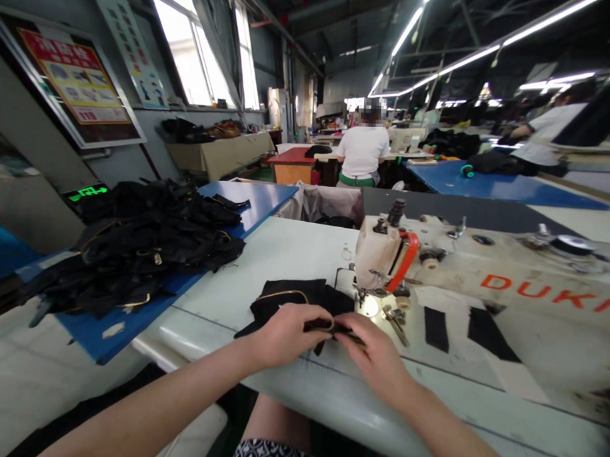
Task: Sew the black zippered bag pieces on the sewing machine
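A black fabric piece (pixel 292 300) with a gold zipper lies on the white sewing table (pixel 264 254), just left of the needle of the white sewing machine (pixel 483 275). My left hand (pixel 288 334) is closed on the near edge of this fabric. My right hand (pixel 375 347) pinches the same edge from the right, fingertips meeting the left hand's. Both hands sit in front of the machine's presser foot (pixel 377 301).
A heap of black fabric pieces (pixel 144 243) lies on a blue table (pixel 266 197) at the left. Two black strips (pixel 461 327) lie on the machine bed. A person in a white shirt (pixel 362 154) sits ahead; another person (pixel 548 134) works at the far right.
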`<state>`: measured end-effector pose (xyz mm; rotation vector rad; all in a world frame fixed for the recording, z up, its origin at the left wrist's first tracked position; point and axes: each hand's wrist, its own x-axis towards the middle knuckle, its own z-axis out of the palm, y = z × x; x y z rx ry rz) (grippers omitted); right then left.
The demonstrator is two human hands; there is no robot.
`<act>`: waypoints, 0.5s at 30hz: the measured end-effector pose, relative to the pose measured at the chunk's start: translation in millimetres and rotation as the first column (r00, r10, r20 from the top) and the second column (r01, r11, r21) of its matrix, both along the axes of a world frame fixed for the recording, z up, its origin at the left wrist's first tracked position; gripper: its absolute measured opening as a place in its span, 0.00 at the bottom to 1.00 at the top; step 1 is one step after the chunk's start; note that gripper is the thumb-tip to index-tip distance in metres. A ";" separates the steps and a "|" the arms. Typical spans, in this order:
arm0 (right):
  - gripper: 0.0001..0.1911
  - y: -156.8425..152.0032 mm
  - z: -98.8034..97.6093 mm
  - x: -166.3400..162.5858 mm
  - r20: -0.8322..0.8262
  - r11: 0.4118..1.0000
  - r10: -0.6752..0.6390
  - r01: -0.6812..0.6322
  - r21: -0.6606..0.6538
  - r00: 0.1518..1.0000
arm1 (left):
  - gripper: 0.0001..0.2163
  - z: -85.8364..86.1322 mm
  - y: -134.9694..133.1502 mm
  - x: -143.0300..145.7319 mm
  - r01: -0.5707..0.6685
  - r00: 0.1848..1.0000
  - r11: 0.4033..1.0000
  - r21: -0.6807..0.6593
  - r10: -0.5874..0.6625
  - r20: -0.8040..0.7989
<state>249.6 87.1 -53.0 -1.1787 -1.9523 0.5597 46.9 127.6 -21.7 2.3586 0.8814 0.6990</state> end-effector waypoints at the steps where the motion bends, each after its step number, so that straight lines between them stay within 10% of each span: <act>1: 0.09 -0.3 5.1 -8.7 -0.108 0.995 -0.010 -0.001 -0.103 0.994 | 0.08 9.3 -2.4 -8.0 -0.053 0.996 0.995 -0.090 0.059 0.072; 8: 0.15 -2.7 29.6 -30.9 -0.677 0.890 -0.210 -0.148 -0.431 0.705 | 0.12 54.9 -7.7 -93.0 -0.361 0.894 0.908 -0.212 0.401 0.198; 15: 0.10 -0.7 31.6 -35.1 -0.807 0.810 -0.368 -0.267 -0.522 0.463 | 0.20 23.4 -18.7 -130.9 -0.294 0.870 0.859 -0.419 0.422 0.256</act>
